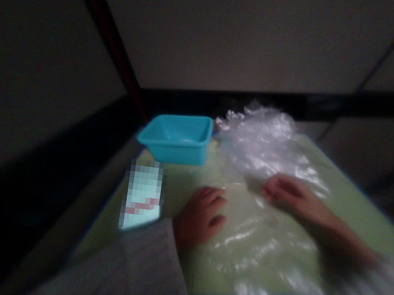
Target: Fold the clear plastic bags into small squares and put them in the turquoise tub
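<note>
Film (253,160), clear, thin and glossy, lies over the middle and right of a light-green tabletop (177,183) with a blue edge. At the far end, to the right of a turquoise plastic tub (181,154), it bunches into a crumpled heap, whitish with a faint lilac tint, full of sharp creases and small bright glints. Nearer the person it thins to a see-through layer, so the green beneath shows plainly and only curved streaks of light and fine puckers mark the surface. Its near end runs over the blue front edge of the table, where the shine is blurred into pale smears. Whether this is a single sheet, a bag or several pieces cannot be told. The left hand (202,218) is at the left side of the flat stretch, back upward, fingers loosely bent and pointing toward the film; whether they grasp any of it is unclear. The right hand (290,193) is at the near side of the crumpled heap, fingers curled in toward the thumb, but blur and dim light hide whether film is pinched there. Grey sleeves (122,273) cover both forearms, the right one smeared by motion. The tub has a wide flared rim and stands near the far left corner. In front of it lies a flat pale-mint rectangle (142,196), masked by coarse pixels and crossed by a reddish stripe. Behind the table rises a dim, greyish wall (251,38) with a dark band.
</note>
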Demonstrator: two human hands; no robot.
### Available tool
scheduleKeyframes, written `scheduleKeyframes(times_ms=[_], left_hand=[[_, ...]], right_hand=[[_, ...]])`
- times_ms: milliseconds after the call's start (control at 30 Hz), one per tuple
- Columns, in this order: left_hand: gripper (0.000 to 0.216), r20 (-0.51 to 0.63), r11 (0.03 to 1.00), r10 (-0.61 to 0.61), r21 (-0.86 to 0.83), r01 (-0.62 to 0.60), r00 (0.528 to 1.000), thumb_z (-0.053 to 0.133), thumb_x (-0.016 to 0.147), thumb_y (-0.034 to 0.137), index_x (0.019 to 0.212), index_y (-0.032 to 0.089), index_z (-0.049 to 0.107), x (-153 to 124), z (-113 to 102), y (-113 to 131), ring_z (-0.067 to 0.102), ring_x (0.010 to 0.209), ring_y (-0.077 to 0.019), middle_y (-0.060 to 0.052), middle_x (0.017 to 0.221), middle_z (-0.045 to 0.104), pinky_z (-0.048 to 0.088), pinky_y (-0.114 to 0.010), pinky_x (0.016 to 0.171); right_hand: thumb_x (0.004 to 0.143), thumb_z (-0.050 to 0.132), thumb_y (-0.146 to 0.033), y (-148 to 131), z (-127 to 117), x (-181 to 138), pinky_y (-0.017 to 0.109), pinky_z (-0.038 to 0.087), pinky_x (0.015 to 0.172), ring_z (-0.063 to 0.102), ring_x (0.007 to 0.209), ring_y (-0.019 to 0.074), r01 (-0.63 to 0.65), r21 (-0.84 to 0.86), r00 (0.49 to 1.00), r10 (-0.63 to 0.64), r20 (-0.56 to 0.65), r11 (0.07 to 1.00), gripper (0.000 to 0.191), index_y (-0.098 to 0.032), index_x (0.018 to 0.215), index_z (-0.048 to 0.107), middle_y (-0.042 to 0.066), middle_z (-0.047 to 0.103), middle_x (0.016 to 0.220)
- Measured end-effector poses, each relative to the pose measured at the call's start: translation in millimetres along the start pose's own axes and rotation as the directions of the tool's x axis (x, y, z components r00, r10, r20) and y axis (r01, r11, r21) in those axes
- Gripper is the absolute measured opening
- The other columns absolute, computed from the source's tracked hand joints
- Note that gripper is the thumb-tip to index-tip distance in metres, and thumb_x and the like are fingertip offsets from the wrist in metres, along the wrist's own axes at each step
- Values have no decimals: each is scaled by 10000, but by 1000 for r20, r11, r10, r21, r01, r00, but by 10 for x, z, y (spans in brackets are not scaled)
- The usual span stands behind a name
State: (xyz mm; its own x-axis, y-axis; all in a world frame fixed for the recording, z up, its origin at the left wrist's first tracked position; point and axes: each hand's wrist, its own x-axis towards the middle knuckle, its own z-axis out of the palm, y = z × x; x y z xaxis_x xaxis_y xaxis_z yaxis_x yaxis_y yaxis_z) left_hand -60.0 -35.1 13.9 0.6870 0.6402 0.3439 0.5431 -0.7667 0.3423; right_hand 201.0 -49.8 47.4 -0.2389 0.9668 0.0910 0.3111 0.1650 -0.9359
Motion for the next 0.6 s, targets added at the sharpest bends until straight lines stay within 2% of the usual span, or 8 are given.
scheduleKeyframes(times_ms=[67, 167, 233, 367, 500, 600], left_hand=[[235, -9, 1000, 2, -5, -2, 1000, 556, 753, 156, 984, 170, 599, -4, 9, -5, 524, 1096, -246, -98, 1156, 586, 414, -449, 979], [240, -17, 1000, 8, -14, -8, 1000, 564, 746, 158, 983, 179, 598, -8, 26, -19, 529, 1091, -248, -92, 1151, 588, 415, -457, 975], [239, -19, 1000, 12, -13, -12, 1000, 564, 748, 162, 984, 178, 600, -8, 30, -25, 530, 1084, -249, -92, 1147, 590, 416, -460, 972], [236, 0, 1000, 10, 5, -10, 1000, 565, 753, 159, 985, 143, 608, -2, 17, -12, 527, 1074, -247, -109, 1133, 592, 411, -432, 982], [247, 5, 1000, 3, 5, -3, 1000, 574, 749, 152, 993, 139, 606, -2, 8, 3, 524, 1078, -248, -107, 1132, 591, 409, -422, 986], [253, -4, 1000, 1, -10, -1, 1000, 564, 749, 147, 1000, 160, 596, -4, 12, 2, 524, 1083, -244, -98, 1143, 589, 415, -431, 980]], right_hand=[[902, 495, -402, 20, 37, 17, 289, 485, 570, 602, 718, 173, -2, -69, 999, -1, -52, 998, 233, -182, 885, 570, 75, 649, 852], [900, 495, -397, 50, 50, 51, 299, 489, 579, 601, 733, 181, 24, -147, 999, -18, 42, 989, 235, -175, 911, 572, 70, 645, 851], [895, 504, -390, 53, 47, 65, 304, 493, 602, 603, 733, 178, 39, -146, 995, -25, 97, 988, 226, -173, 894, 568, 63, 639, 835], [908, 478, -383, 23, 61, 75, 287, 478, 593, 589, 685, 157, 34, -97, 999, -31, 33, 995, 225, -177, 859, 556, 44, 617, 791], [884, 520, -382, 7, 85, 83, 279, 460, 591, 567, 659, 150, 30, -142, 994, -15, 104, 989, 218, -177, 816, 544, 18, 578, 725], [893, 501, -386, 3, 96, 87, 265, 446, 578, 551, 664, 142, 11, -77, 1000, -10, 16, 997, 210, -182, 854, 532, 12, 562, 752]])
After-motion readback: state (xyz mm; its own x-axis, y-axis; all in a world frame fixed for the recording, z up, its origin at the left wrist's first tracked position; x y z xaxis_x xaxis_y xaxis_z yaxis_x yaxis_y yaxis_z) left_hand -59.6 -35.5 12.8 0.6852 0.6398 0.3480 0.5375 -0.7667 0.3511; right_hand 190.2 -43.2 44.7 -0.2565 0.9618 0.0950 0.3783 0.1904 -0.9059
